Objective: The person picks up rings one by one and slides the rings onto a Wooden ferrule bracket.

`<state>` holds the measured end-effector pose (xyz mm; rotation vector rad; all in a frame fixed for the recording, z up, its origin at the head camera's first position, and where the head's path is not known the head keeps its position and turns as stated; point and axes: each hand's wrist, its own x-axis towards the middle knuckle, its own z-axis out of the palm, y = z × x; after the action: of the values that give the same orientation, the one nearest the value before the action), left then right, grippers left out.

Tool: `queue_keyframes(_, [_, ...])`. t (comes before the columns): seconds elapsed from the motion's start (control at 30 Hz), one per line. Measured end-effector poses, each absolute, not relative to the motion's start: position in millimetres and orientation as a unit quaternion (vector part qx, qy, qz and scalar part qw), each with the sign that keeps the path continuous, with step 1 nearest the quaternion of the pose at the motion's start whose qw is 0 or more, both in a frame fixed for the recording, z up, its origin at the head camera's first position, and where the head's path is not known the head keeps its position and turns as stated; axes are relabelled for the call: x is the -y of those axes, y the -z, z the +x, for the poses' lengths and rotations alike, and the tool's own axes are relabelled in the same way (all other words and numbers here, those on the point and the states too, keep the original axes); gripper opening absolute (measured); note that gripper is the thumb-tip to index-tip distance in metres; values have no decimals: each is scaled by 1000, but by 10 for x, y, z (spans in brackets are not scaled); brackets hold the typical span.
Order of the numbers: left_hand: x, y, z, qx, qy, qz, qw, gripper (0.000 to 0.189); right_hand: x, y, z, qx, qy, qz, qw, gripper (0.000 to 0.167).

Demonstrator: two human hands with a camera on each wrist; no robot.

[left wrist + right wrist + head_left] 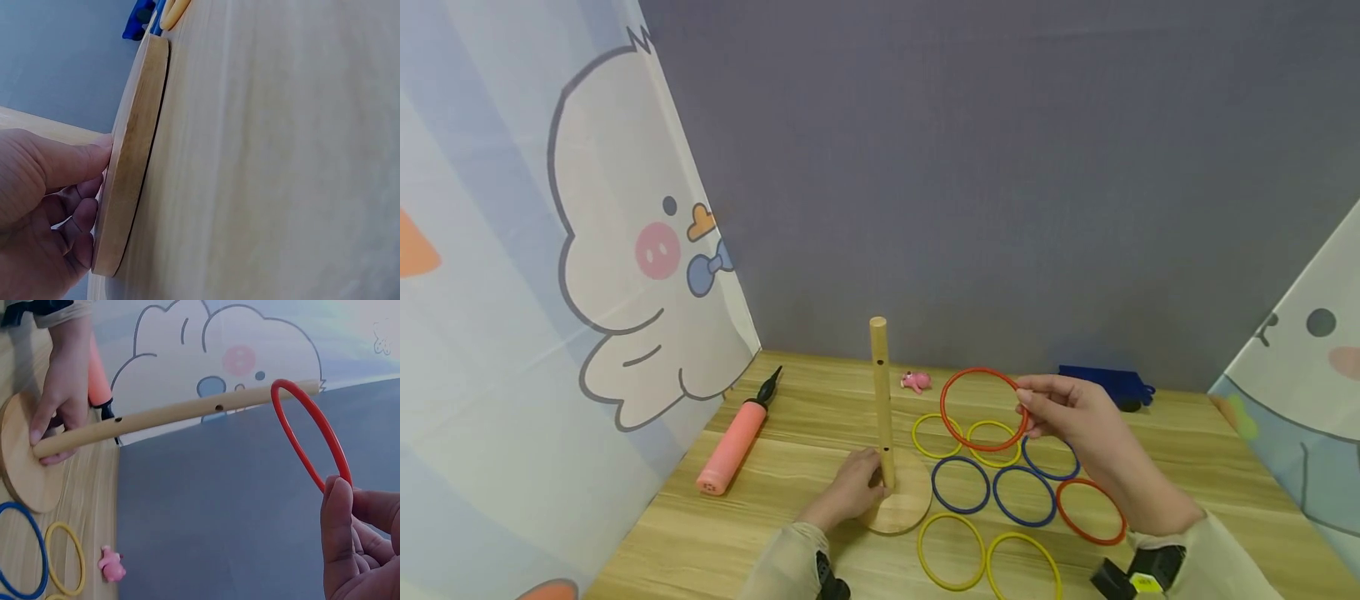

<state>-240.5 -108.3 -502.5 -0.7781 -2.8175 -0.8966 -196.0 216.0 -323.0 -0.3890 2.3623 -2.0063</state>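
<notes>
A wooden stand (pixel 904 510), a round base with an upright post drilled with holes, stands on the table. At the foot of the post my left hand (pixel 852 490) holds the stand; the left wrist view shows the thumb and curled fingers of this hand (pixel 56 200) at the edge of the base (pixel 131 162). My right hand (pixel 1071 417) pinches a red ring (pixel 951 423) by its side between thumb and fingers. The ring is raised over the table, right of the post. In the right wrist view the ring (pixel 325 431) overlaps the post's top end.
Several yellow rings (pixel 919 550), blue rings (pixel 934 487) and another red ring (pixel 1060 508) lie right of the stand. A pink pump (pixel 730 450) lies at the left. Near the back wall are a pink pig figure (pixel 916 382) and a dark blue object (pixel 1105 384).
</notes>
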Motion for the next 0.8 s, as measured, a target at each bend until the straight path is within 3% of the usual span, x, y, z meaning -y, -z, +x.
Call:
queue_keyframes(0.23, [1091, 5014, -2401, 921, 293, -253, 36, 18, -2048, 3105, -1974, -762, 635, -128, 9, 47])
queue_keyframes(0.8, [1072, 5010, -2386, 922, 295, -247, 36, 17, -1739, 2847, -2056, -730, 665, -157, 1, 42])
